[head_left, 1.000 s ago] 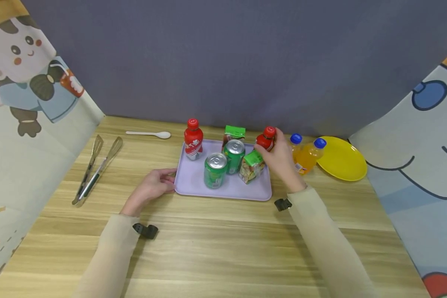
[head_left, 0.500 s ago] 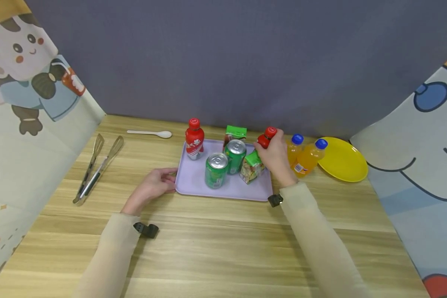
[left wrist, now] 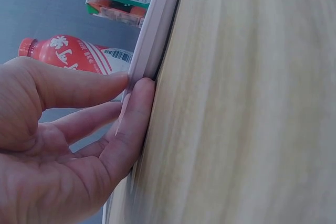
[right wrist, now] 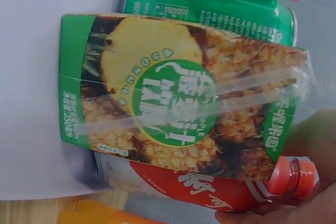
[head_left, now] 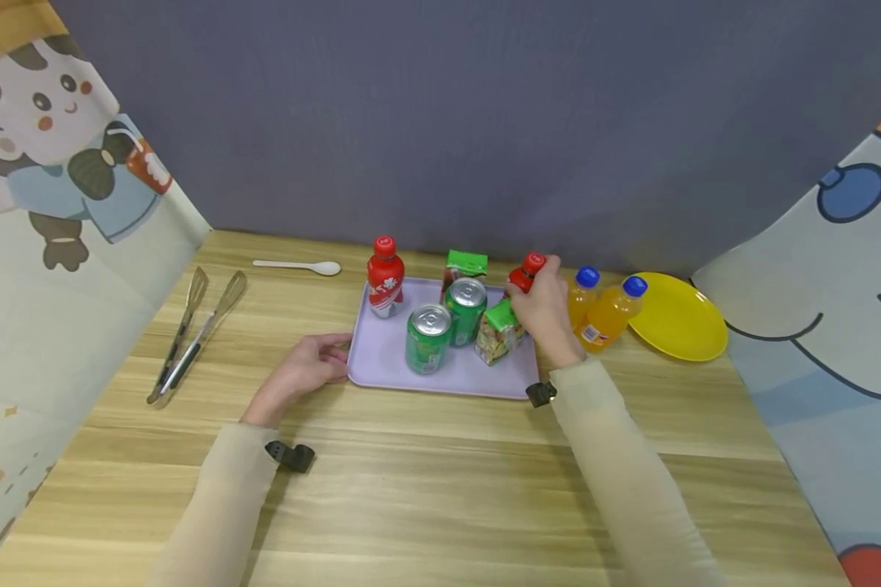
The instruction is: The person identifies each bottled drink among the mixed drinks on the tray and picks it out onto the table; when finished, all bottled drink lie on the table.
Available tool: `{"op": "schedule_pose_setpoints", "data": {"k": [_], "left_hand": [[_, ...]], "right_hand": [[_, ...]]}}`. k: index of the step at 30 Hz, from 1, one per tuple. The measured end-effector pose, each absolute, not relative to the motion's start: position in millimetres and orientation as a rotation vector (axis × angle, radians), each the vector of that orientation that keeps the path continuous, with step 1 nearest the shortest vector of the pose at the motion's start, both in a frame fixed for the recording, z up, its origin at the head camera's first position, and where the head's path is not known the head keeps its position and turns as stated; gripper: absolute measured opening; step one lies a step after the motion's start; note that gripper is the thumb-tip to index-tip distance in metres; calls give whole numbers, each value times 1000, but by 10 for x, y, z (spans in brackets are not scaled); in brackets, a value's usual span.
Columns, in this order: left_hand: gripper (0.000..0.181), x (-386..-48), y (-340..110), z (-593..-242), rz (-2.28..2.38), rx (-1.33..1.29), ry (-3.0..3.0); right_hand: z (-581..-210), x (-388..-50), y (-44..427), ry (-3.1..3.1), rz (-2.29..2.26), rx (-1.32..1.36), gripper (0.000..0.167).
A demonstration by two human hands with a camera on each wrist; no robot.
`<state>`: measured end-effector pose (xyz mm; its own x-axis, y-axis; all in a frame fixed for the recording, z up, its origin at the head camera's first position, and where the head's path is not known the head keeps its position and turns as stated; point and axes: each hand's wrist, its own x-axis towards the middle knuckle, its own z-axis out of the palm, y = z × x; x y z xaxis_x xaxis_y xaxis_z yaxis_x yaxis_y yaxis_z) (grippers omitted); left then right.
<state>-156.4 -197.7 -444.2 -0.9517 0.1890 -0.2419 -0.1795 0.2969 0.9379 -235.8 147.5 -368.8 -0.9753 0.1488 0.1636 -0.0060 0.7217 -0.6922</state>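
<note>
In the head view, my right hand (head_left: 545,308) and the front juice box (head_left: 495,338) hide the lower part of the red bottle (head_left: 520,280) I hold. The back juice box (head_left: 466,263) is partly behind a green can (head_left: 466,306), whose print is too small to read. At the left wrist, the picture edge cuts my left hand (left wrist: 68,135); at the right wrist, also an orange bottle (right wrist: 100,214).

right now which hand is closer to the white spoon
Left. The left hand pinches the lilac tray's left edge, just in front of the white spoon; the right hand grips a red bottle near the tray's back right corner, well to the spoon's right.
</note>
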Motion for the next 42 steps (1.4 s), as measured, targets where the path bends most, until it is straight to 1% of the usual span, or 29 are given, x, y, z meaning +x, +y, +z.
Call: {"op": "schedule_pose_setpoints", "data": {"k": [7,21,42], "left_hand": [[63,-1557,-1976,-4431,1708,8,2254],[62,-1568,-1970,-4448,1684,13,2273],[62,-1565,-1966,-4438,1650,21,2312]], "right_hand": [[-3568,-2337,1464,-2665,1082,-71,61],[-3383,-2271,1593,-2674,1108,-11,63],[-2950,-1998,1727,-2504,1017,129,54]]}}
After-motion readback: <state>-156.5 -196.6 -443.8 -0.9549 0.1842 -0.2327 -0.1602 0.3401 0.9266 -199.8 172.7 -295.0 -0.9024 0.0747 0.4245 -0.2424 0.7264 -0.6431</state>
